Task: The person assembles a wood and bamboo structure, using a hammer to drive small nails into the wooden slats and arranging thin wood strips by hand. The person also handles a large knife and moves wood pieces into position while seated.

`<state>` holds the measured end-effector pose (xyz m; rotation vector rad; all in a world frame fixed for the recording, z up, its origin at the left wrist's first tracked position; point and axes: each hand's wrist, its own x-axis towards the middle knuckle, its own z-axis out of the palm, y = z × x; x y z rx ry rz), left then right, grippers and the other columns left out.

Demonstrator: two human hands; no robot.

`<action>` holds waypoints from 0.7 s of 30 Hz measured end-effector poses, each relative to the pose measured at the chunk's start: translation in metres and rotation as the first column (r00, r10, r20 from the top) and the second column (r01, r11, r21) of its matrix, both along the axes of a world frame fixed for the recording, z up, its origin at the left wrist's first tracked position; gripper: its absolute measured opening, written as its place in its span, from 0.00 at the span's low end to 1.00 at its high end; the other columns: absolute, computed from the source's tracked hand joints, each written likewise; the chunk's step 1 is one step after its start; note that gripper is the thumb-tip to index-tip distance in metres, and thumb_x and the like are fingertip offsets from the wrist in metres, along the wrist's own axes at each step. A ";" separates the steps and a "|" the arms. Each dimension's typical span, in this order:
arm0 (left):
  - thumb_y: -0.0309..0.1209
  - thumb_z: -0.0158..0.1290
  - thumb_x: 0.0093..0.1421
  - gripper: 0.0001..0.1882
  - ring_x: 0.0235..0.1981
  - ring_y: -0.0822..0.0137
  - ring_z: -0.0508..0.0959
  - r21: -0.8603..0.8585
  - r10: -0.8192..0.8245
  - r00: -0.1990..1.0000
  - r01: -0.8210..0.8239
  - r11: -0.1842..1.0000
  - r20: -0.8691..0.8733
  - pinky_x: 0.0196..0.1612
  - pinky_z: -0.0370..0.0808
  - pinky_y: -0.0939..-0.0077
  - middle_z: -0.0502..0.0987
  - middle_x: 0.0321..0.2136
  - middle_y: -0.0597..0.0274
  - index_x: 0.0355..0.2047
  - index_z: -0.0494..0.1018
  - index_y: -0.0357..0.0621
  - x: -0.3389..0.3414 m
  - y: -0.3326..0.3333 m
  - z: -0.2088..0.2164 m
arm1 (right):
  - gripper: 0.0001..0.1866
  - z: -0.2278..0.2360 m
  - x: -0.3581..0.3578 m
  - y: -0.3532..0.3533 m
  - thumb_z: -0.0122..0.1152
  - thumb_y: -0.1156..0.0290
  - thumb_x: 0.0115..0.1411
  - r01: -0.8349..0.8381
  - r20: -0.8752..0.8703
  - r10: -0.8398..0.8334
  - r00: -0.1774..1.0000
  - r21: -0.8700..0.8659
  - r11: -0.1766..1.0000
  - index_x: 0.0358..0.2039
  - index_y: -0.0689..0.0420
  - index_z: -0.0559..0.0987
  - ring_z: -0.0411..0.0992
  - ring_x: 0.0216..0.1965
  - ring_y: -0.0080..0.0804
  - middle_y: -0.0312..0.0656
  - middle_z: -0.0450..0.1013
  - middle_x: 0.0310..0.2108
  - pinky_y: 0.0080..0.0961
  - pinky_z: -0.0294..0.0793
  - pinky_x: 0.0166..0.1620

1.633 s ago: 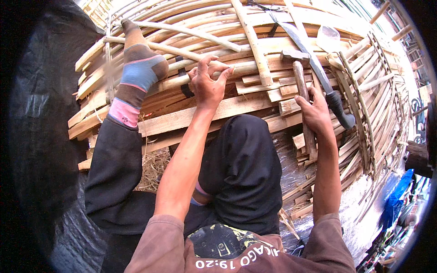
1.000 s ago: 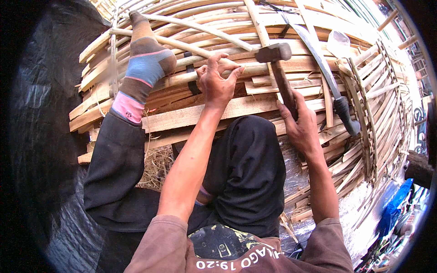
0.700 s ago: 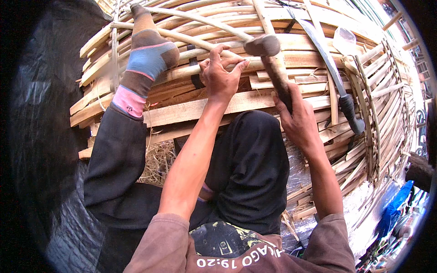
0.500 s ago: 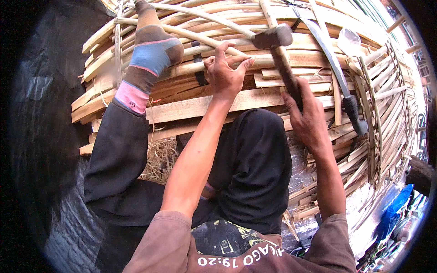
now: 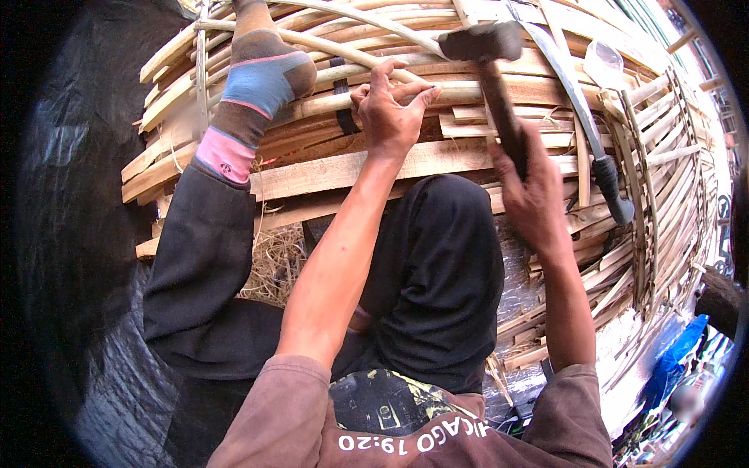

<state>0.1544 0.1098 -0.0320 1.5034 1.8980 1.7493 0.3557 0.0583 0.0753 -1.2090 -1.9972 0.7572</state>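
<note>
My right hand point(image 5: 532, 183) is wrapped round the dark handle of a hammer point(image 5: 482, 43), its heavy black head raised over the poles. My left hand point(image 5: 392, 117) is closed around the end of a thin pale pole point(image 5: 331, 49), which slants across a thicker pale pole point(image 5: 462, 93). Thumb and fingertips come together where the two meet; anything small pinched there is too small to make out. The hammer head hangs just right of and beyond the left fingertips, apart from them.
A machete point(image 5: 563, 86) with a black grip lies on the wood at right, beside a clear plastic cup point(image 5: 603, 66). My socked foot point(image 5: 269, 82) rests on the poles at left. Wooden slats point(image 5: 335, 173) and a woven frame point(image 5: 675, 187) surround the work; black sheeting point(image 5: 70, 195) lies left.
The hammer head has moved slightly up and to the right, along with my right hand. My left hand stays on the pole, with its thumb and fingertips drawn closer together.
</note>
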 end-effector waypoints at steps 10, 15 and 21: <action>0.43 0.70 0.49 0.30 0.42 0.67 0.72 0.021 0.002 1.000 -0.001 1.000 -0.028 0.52 0.60 0.72 0.85 0.28 0.74 0.49 0.69 0.52 0.000 -0.003 0.003 | 0.14 -0.009 -0.002 -0.003 0.56 0.66 0.66 0.021 0.046 -0.021 0.999 -0.009 1.000 0.48 0.56 0.68 0.73 0.29 0.65 0.59 0.72 0.24 0.47 0.69 0.29; 0.40 0.71 0.49 0.31 0.34 0.74 0.75 0.039 0.088 0.976 -0.082 0.996 -0.202 0.50 0.63 0.76 0.85 0.29 0.64 0.48 0.68 0.44 0.004 -0.006 0.003 | 0.14 -0.009 0.002 0.001 0.56 0.65 0.66 0.009 0.142 -0.002 0.990 -0.047 0.999 0.48 0.57 0.68 0.74 0.30 0.64 0.60 0.73 0.26 0.47 0.70 0.31; 0.39 0.71 0.49 0.31 0.32 0.74 0.76 0.079 0.052 0.985 -0.039 0.996 -0.165 0.51 0.62 0.76 0.85 0.29 0.63 0.48 0.68 0.44 0.003 -0.001 0.006 | 0.15 -0.009 0.000 -0.006 0.56 0.66 0.66 0.024 0.107 -0.020 0.994 -0.037 0.999 0.49 0.55 0.67 0.74 0.31 0.65 0.62 0.72 0.25 0.47 0.71 0.31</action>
